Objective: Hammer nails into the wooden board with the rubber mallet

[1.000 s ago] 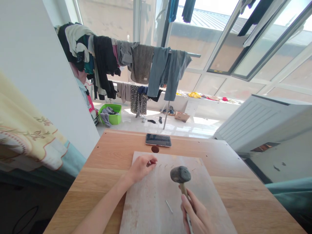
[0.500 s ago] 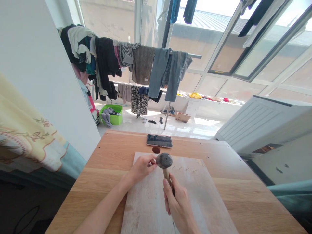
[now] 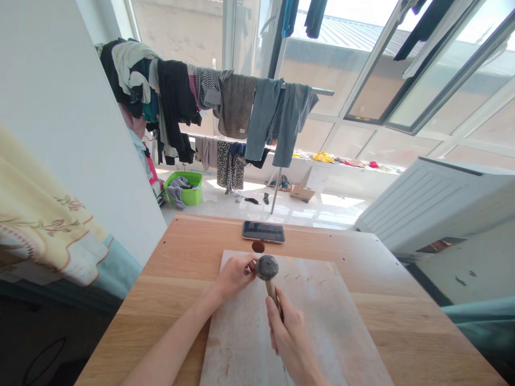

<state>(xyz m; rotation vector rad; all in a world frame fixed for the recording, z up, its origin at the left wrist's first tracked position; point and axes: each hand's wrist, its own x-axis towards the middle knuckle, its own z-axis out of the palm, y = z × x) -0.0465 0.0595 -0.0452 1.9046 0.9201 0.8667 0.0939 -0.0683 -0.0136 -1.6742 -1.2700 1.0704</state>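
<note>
My right hand (image 3: 292,338) is closed round the wooden handle of a hammer (image 3: 267,268), whose dark round head sits low over the far left part of a pale board (image 3: 322,327). My left hand (image 3: 233,276) rests on the board beside the hammer head, fingers pinched together on something small that I cannot make out. A row of small nails (image 3: 302,278) stands in the board to the right of the hammer head.
The board lies on a wooden table (image 3: 181,257). A phone (image 3: 263,231) and a small dark round thing (image 3: 258,246) lie beyond the board. Behind are a laundry rack (image 3: 225,102), a green basket (image 3: 183,187) and a white wall (image 3: 60,118).
My right hand swung the hammer from the board's middle right over to my left hand, then lowered its head slightly. The loose nail seen earlier is now hidden.
</note>
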